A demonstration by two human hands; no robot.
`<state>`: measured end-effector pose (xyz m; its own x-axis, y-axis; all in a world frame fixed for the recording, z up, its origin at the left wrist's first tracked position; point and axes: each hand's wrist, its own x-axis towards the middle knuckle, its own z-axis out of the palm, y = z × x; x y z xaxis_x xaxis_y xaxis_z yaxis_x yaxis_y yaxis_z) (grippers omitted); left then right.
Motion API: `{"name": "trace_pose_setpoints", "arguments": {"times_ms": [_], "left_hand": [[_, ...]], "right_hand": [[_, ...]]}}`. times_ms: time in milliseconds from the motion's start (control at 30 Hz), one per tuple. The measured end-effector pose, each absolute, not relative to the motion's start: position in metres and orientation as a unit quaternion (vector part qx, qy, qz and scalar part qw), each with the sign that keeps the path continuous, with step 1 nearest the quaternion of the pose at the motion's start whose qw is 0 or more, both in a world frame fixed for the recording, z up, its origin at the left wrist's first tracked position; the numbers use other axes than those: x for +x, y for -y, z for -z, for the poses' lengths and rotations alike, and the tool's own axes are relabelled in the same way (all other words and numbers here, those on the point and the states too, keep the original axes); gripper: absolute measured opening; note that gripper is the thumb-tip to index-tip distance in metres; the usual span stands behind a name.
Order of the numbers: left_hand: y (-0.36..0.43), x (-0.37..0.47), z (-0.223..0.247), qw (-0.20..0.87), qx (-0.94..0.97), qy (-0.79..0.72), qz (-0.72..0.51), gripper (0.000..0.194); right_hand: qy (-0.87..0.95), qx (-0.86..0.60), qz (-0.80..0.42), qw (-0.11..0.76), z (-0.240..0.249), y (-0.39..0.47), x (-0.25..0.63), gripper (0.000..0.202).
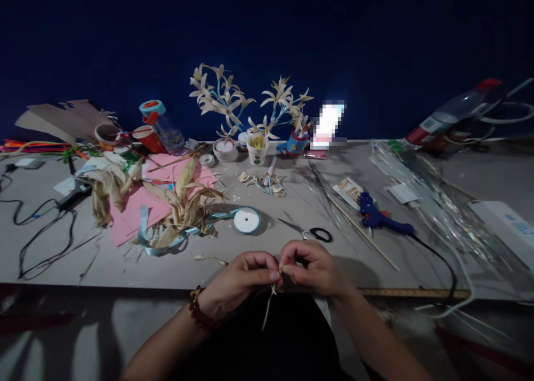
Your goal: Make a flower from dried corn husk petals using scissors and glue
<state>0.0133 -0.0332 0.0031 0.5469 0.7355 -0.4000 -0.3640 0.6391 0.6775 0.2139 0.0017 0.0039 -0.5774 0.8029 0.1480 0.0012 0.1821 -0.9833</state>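
My left hand [257, 272] and my right hand [307, 267] meet at the table's front edge, fingertips pinched together. Between them is a thin pale strip of dried corn husk [273, 292], its tail hanging below the fingers; the part inside the pinch is mostly hidden. Just beyond my right hand lie scissors [319, 234] with black handles. A white spool of light blue ribbon [247, 221] rests ahead of my left hand. Another bit of husk [211, 258] lies left of it. Husk flowers [225, 94] on blue stems stand at the back.
Dried husks [179, 208] lie over pink paper [129, 214] on the left. To the right are a blue glue gun [384, 217] with a trailing cord, a wooden stick [367, 236] and wires. Cups, bottles and a lit phone [327, 122] line the back.
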Motion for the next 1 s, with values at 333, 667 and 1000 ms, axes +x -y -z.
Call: {"name": "trace_pose_setpoints", "arguments": {"times_ms": [333, 667, 1000], "left_hand": [[0.035, 0.010, -0.004, 0.818, 0.307, -0.361, -0.324, 0.030], [0.045, 0.009, -0.012, 0.627, 0.513, -0.454, -0.370, 0.024], [0.052, 0.017, -0.009, 0.306, 0.717, -0.461, -0.422, 0.010]], "right_hand": [[0.721, -0.282, -0.541, 0.329, 0.000, -0.003, 0.218, 0.024], [0.755, -0.280, -0.493, 0.330, -0.001, -0.004, 0.219, 0.029], [0.781, -0.284, -0.435, 0.346, 0.000, -0.003, 0.219, 0.023]]}}
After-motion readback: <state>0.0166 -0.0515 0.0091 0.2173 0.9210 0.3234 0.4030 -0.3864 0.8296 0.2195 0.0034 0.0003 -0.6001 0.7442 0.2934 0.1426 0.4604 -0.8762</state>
